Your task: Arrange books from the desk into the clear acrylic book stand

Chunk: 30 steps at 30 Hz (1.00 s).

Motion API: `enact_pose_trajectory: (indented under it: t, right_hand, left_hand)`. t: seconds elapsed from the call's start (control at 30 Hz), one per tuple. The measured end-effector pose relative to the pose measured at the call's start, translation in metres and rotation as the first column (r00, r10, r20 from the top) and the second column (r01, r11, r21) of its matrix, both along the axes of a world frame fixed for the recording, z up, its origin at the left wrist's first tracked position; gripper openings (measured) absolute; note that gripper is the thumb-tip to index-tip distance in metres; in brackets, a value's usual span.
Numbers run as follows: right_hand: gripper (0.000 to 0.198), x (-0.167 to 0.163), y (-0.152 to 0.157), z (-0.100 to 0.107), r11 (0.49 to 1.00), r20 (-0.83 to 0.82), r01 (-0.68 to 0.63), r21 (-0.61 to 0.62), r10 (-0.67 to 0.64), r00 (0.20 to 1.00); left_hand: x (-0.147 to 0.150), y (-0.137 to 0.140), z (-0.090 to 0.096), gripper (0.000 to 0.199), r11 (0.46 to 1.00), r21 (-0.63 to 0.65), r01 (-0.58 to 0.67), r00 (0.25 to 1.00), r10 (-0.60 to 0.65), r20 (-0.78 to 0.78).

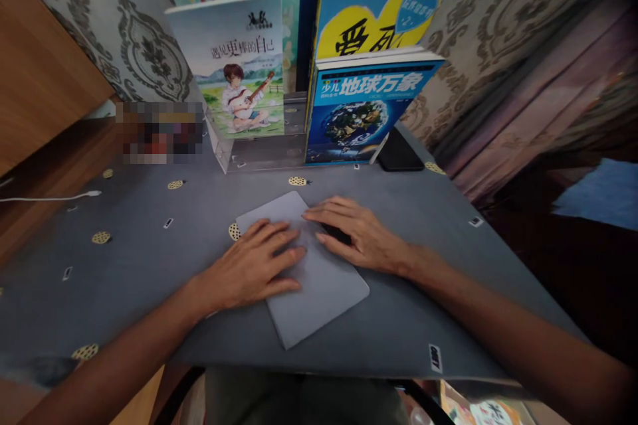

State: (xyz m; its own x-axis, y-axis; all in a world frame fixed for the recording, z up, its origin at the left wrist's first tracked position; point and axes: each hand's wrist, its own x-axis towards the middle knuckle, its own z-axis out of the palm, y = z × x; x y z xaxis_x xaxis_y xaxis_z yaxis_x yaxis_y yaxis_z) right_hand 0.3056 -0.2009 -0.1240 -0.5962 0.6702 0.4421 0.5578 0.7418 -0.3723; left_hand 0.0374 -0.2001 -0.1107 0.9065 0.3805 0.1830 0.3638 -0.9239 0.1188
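A pale grey, thin notebook (319, 305) with rounded corners lies closed and slanted on the grey patterned tabletop (199, 252). Across its left part rests my left hand (262, 259), palm down with the fingers stretched and slightly spread. My right hand (356, 232) is at the notebook's upper right edge, its thumb and fingertips over the cover and the fingers apart. A dark gap shows between that thumb and forefinger. Neither hand is wrapped round anything.
Behind the notebook, a clear stand (269, 153) holds several upright books, among them a guitar-player cover (244, 73) and a blue earth book (369, 113). A black phone-like slab (401, 151) lies beside it. A white cable (50, 198) is at the left; a patterned curtain (473, 46) hangs behind.
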Motion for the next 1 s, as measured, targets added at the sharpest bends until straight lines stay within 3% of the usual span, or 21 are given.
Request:
enact_pose_trajectory:
  t: [0.17, 0.37, 0.5, 0.67, 0.87, 1.0]
  right_hand:
    - [0.050, 0.000, -0.001, -0.005, 0.995, 0.112, -0.013, -0.095, 0.023, 0.993]
    - [0.054, -0.010, -0.008, -0.005, 0.996, 0.189, 0.043, -0.082, -0.027, 0.982]
    - [0.055, -0.014, -0.027, 0.001, 0.992, 0.209, 0.091, -0.090, -0.071, 0.975]
    - [0.063, -0.010, -0.080, 0.004, 0.988, 0.202, 0.092, -0.121, -0.066, 0.977]
    - [0.114, 0.005, -0.133, -0.003, 0.981, 0.295, 0.019, -0.195, 0.040, 0.955]
    - [0.125, 0.014, -0.148, -0.002, 0.976, 0.371, -0.041, -0.213, 0.120, 0.921]
  left_hand:
    - [-0.002, 0.000, -0.001, 0.060, 0.972, -0.096, -0.212, 0.976, 0.206, -0.075]
    - [-0.003, 0.000, 0.005, 0.060, 0.955, -0.169, -0.245, 0.963, 0.219, -0.155]
    - [-0.006, -0.009, 0.010, 0.059, 0.956, -0.193, -0.223, 0.967, 0.192, -0.165]
    - [-0.010, -0.044, 0.016, 0.059, 0.961, -0.236, -0.147, 0.981, 0.112, -0.158]
    - [-0.017, -0.079, 0.010, 0.056, 0.969, -0.238, -0.066, 0.995, 0.046, -0.089]
    - [-0.020, -0.083, 0.007, 0.054, 0.973, -0.222, -0.057, 0.997, 0.046, -0.056]
